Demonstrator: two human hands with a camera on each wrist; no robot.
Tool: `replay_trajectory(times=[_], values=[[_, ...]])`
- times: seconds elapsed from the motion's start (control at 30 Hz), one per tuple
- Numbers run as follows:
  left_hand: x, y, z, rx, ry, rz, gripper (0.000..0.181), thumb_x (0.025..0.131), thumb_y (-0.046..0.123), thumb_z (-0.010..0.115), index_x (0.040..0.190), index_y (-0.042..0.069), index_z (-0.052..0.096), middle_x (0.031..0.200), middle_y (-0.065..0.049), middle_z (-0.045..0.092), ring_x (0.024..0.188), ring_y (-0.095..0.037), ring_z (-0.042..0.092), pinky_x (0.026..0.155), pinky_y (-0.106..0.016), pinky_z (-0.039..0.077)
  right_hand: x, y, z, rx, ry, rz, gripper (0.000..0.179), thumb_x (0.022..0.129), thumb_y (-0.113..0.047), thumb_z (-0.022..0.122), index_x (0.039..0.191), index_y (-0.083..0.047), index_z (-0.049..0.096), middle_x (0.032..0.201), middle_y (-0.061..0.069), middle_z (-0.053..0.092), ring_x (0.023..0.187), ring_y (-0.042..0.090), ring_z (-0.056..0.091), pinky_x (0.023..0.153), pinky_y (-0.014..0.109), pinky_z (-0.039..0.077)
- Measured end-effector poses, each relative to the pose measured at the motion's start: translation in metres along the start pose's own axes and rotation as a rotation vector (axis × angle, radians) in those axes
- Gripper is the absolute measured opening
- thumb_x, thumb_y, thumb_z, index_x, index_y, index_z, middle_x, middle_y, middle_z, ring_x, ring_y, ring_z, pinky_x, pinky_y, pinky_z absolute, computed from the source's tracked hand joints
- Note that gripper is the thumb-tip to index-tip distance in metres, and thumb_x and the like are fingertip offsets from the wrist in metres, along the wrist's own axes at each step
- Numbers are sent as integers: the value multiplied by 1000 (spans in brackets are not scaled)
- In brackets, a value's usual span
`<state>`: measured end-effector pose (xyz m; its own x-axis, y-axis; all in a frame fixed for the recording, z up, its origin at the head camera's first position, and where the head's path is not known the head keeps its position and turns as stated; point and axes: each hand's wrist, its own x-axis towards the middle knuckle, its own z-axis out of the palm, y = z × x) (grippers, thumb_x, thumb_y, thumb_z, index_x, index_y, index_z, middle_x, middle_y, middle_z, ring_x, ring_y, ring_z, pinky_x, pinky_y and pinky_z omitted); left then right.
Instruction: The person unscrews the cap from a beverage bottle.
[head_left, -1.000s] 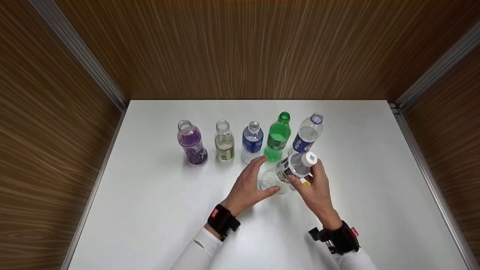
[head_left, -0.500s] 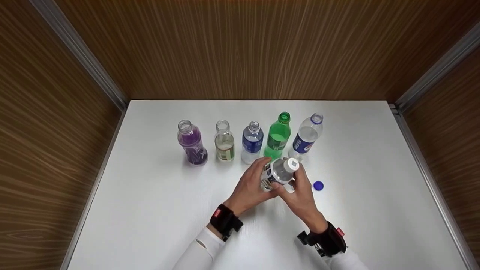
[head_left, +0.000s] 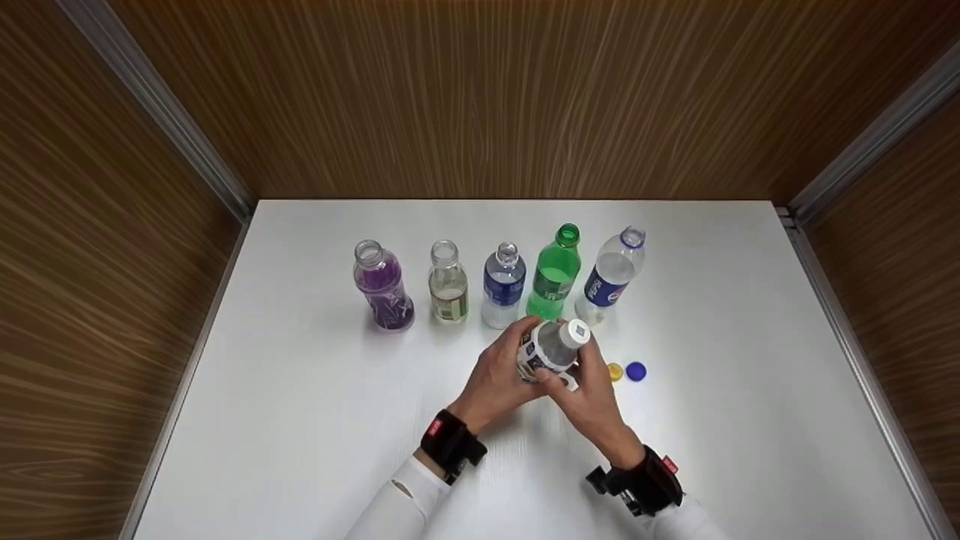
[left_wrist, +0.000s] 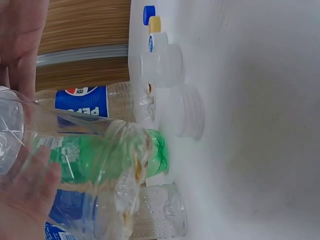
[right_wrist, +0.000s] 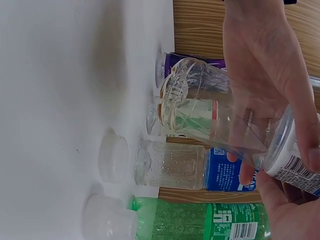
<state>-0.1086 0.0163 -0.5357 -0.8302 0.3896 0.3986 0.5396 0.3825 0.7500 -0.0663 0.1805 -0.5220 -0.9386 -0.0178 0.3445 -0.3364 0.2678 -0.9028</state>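
A clear plastic bottle (head_left: 556, 343) with a white cap and a white-and-dark label is held tilted above the table. My left hand (head_left: 499, 373) grips its body from the left. My right hand (head_left: 589, 394) holds it from the right near the label, its thumb across the front. In the left wrist view the bottle's clear base (left_wrist: 125, 175) hangs apart from the table top. Beneath it lie translucent white lids (left_wrist: 187, 111), one behind the other. In the right wrist view the barcode label (right_wrist: 295, 170) shows between both hands.
Behind the hands stand several uncapped bottles: purple (head_left: 385, 289), small clear (head_left: 449, 289), blue-labelled (head_left: 503, 289), green (head_left: 555, 274) and Pepsi (head_left: 611, 277). A yellow cap (head_left: 615, 372) and a blue cap (head_left: 636, 371) lie right of my right hand. Wood-grain walls enclose the white table (head_left: 300, 420).
The capped bottle has moved left and slightly down with my right hand. My left hand, earlier spread beside it, now grips it. Both coloured caps have come into view.
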Motion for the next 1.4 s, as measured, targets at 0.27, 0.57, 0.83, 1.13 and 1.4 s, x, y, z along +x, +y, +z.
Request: replay_trajectory(times=[0.27, 0.57, 0.83, 1.13, 1.4], values=[[0, -2, 0, 59, 60, 67, 79, 76, 28, 93, 139, 5, 52, 124, -11, 67, 105, -20, 67, 88, -34, 57, 2, 1, -3, -39, -15, -33, 70, 86, 1, 75, 147, 7, 43, 141, 19, 54, 123, 18, 57, 96, 31, 55], [-2, -11, -4, 200, 101, -23, 74, 72, 25, 93, 134, 7, 56, 115, -6, 67, 99, -19, 67, 84, -36, 57, 15, -2, -19, 43, 32, -83, 64, 90, 7, 67, 149, 5, 42, 135, 21, 55, 122, 17, 59, 100, 31, 54], [-8, -21, -10, 383, 83, 47, 78, 68, 28, 95, 132, 6, 56, 112, -7, 67, 95, -22, 68, 84, -35, 57, 24, -10, -27, -59, 75, -114, 44, 93, 8, 63, 136, 11, 50, 113, 23, 66, 104, 13, 65, 88, 19, 55], [-13, -28, -14, 492, 22, 109, 81, 70, 34, 95, 134, 5, 55, 116, -9, 67, 97, -23, 67, 87, -36, 57, 26, -2, -28, -260, 69, -67, 17, 98, -7, 67, 113, -2, 70, 95, 2, 73, 83, 10, 67, 71, 19, 54], [-15, -30, -13, 543, 10, 130, 79, 71, 35, 94, 133, 5, 55, 116, -9, 66, 98, -23, 67, 87, -36, 56, 25, 2, -22, -336, 32, -67, 10, 97, -15, 71, 103, -7, 71, 71, -11, 58, 61, 6, 52, 54, 22, 42]])
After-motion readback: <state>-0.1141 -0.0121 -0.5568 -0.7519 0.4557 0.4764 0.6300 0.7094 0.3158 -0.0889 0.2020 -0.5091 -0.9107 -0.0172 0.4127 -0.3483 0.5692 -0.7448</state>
